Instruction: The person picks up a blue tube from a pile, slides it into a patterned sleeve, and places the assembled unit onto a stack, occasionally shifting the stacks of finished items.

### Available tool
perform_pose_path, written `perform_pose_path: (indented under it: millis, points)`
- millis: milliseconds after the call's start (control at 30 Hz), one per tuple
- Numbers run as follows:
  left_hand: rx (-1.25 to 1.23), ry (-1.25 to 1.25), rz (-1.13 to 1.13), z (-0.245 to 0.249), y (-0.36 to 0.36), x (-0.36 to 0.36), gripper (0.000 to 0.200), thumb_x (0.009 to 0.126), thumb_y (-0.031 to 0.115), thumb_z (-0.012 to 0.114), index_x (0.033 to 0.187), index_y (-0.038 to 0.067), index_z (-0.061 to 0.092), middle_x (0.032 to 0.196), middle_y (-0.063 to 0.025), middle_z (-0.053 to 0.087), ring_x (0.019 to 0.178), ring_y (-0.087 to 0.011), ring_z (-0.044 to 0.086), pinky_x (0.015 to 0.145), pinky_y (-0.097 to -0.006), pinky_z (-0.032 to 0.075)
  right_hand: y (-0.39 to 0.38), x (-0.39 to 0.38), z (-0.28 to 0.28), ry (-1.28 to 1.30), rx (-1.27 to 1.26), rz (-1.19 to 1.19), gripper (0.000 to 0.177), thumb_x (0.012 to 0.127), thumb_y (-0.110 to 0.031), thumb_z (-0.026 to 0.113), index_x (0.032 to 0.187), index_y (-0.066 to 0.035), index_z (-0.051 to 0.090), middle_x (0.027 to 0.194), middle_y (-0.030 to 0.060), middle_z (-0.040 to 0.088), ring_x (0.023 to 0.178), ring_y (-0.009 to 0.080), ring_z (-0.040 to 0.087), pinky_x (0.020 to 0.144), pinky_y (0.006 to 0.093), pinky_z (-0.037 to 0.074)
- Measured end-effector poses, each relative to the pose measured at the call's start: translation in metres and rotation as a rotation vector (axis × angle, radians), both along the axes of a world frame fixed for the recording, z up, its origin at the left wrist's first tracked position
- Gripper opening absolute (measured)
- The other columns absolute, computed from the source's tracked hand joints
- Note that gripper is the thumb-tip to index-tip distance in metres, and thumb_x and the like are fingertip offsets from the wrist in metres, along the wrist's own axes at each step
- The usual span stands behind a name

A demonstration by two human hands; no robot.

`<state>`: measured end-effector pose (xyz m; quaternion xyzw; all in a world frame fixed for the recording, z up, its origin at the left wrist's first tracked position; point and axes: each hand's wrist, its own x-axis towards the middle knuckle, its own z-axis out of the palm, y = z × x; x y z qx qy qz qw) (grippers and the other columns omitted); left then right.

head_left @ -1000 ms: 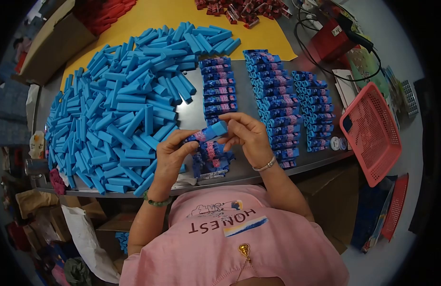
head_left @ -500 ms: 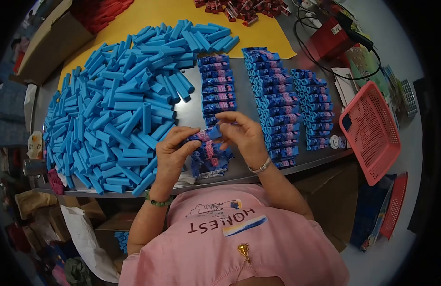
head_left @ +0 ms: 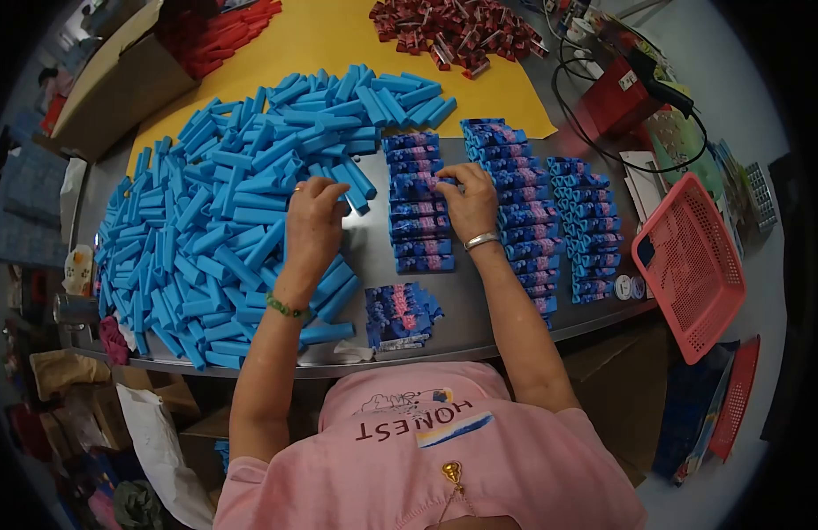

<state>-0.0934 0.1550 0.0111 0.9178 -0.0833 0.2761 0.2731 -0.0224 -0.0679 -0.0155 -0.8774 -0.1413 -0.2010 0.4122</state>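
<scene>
My left hand (head_left: 313,221) hovers at the right edge of a big pile of bright blue tubes (head_left: 205,234). Its fingers are loosely curled, thumb and fingertips slightly apart, with nothing visible between them. My right hand (head_left: 471,205) has its fingertips closed on the right end of a wrapped tube (head_left: 418,184) lying in the middle row. That row is made of blue tubes in dark blue and pink printed wrappers. Nearer to me lies a loose stack of flat printed wrappers (head_left: 400,311) on the grey table.
Two more rows of wrapped tubes (head_left: 525,212) stand right of my right hand. A pink basket (head_left: 696,269) is at the right edge. Small red wrapped pieces (head_left: 453,31) lie on the yellow sheet (head_left: 329,35). A cable (head_left: 563,110) loops near a red box (head_left: 616,84).
My hands have parted and moved away from me. The wrapped tube they held over the wrapper stack is no longer there; my right hand is now at the row, my left by the pile.
</scene>
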Motion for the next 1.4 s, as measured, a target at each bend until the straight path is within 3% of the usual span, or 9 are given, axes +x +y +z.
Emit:
perform_pose_path:
  millis: [167,433,533,567,633,767,1167,1233,1400]
  points:
    - [0.590,0.195,-0.081,-0.022,-0.002,0.041,0.018,0.069,0.001,0.058,0.082,0.010,0.068,0.092,-0.0111,0.055,0.092,-0.0282,0.052,0.075,-0.0380,0.040,0.005,-0.004,-0.002,0.019,-0.116,-0.080,0.017,0.070,-0.003,0.069,0.086,-0.007,0.068,0.094,0.0079,0.060,0.091,0.0275,0.054,0.083,0.0382,0.045]
    - [0.537,0.183,-0.158,-0.017,0.004,0.039,0.021,0.069,0.002,0.061,0.088,0.010,0.066,0.097,-0.0123,0.054,0.098,-0.0275,0.052,0.077,-0.0360,0.042,0.001,-0.051,0.033,0.081,0.200,0.146,0.009,0.079,-0.002,0.065,0.088,-0.001,0.066,0.082,0.0039,0.061,0.070,0.0115,0.060,0.059,0.0226,0.047]
    - [-0.278,0.145,-0.117,0.007,0.001,0.008,0.032,0.071,-0.004,0.067,0.101,0.005,0.060,0.096,-0.0112,0.057,0.084,-0.0244,0.060,0.068,-0.0339,0.049,-0.001,-0.065,0.021,0.334,0.370,0.234,0.011,0.082,-0.003,0.064,0.093,-0.001,0.065,0.086,0.0033,0.062,0.072,0.0101,0.062,0.059,0.0196,0.048]
    - [-0.277,0.151,-0.118,0.007,-0.001,-0.004,0.032,0.071,-0.004,0.067,0.101,0.005,0.060,0.096,-0.0112,0.057,0.084,-0.0244,0.060,0.068,-0.0339,0.049,0.000,-0.067,0.020,0.339,0.372,0.231,0.011,0.082,-0.003,0.064,0.093,-0.001,0.065,0.086,0.0033,0.062,0.072,0.0101,0.062,0.059,0.0196,0.048]
    - [-1.090,0.349,-0.126,0.006,-0.004,-0.028,0.022,0.080,0.000,0.065,0.100,0.002,0.059,0.094,-0.0088,0.060,0.077,-0.0189,0.062,0.070,-0.0310,0.051,0.007,-0.073,0.018,0.775,0.666,0.288,0.017,0.084,-0.002,0.062,0.101,0.000,0.063,0.088,0.0046,0.064,0.072,0.0098,0.064,0.058,0.0177,0.050]
    - [-1.556,0.437,-0.272,0.000,-0.020,-0.063,0.024,0.081,0.000,0.063,0.104,-0.001,0.057,0.095,-0.0090,0.062,0.084,-0.0175,0.063,0.076,-0.0304,0.054,0.016,-0.082,0.024,0.813,0.874,0.423,0.023,0.083,0.000,0.062,0.106,0.000,0.060,0.087,0.0073,0.065,0.071,0.0111,0.065,0.056,0.0181,0.051]
    - [-1.293,0.513,-0.357,-0.014,-0.028,-0.082,0.025,0.083,-0.001,0.061,0.107,-0.002,0.057,0.099,-0.0086,0.063,0.090,-0.0154,0.061,0.083,-0.0301,0.051,0.013,-0.107,0.058,0.487,0.721,0.534,0.025,0.079,0.002,0.065,0.104,-0.002,0.063,0.093,0.0061,0.065,0.080,0.0117,0.063,0.063,0.0213,0.051]
    - [-1.274,0.487,-0.363,-0.013,-0.027,-0.085,0.024,0.084,-0.003,0.060,0.108,-0.003,0.056,0.100,-0.0079,0.062,0.089,-0.0138,0.060,0.081,-0.0280,0.051,0.009,-0.110,0.063,0.386,0.486,0.540,0.032,0.077,0.001,0.068,0.108,-0.005,0.063,0.097,0.0068,0.064,0.081,0.0125,0.062,0.067,0.0230,0.051]
    - [-1.372,0.812,-0.644,-0.014,-0.011,-0.094,0.025,0.091,0.012,0.054,0.111,-0.004,0.056,0.096,-0.0075,0.061,0.084,-0.0130,0.059,0.077,-0.0278,0.049,0.002,-0.108,0.067,0.170,0.374,0.643,0.033,0.076,0.000,0.069,0.107,-0.007,0.064,0.102,0.0085,0.062,0.081,0.0144,0.062,0.069,0.0251,0.051]
